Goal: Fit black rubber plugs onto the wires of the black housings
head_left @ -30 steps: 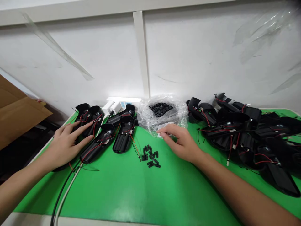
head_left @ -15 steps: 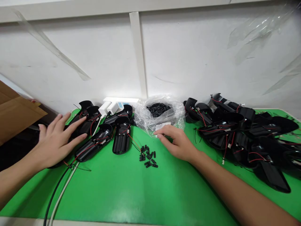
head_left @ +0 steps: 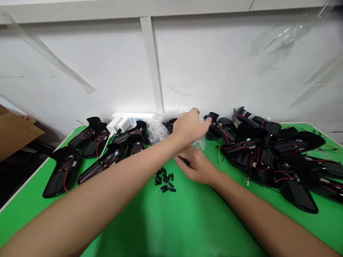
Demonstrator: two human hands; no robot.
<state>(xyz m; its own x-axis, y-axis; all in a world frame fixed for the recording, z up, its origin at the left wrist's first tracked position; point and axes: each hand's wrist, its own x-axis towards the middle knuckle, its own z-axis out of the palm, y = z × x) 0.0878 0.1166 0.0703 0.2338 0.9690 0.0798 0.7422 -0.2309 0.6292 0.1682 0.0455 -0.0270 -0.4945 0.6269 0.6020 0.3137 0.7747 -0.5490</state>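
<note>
My left hand [head_left: 190, 124] reaches over the clear plastic bag [head_left: 157, 132]. Its thumb and forefinger stand apart near the bag's right rim; the other fingers are hidden from me. Under the left wrist, my right hand [head_left: 197, 165] is closed in a pinch at the front edge of the bag, its fingertips partly covered. Inside the bag lie many small black parts [head_left: 168, 125]. Several like black pieces [head_left: 164, 181] are scattered on the green tabletop in front of it.
Black curved plastic housings with red wires [head_left: 63, 171] lie on the left; a larger heap of them [head_left: 249, 142] covers the right. At the wall sits a white power strip [head_left: 146, 116] with plugged-in chargers [head_left: 124, 125]. A brown carton [head_left: 17, 134] stands at far left.
My left hand has swung from above the left housings across to the bag, its forearm now crossing the table. My right hand stays by the bag's front edge. The view has shifted slightly.
</note>
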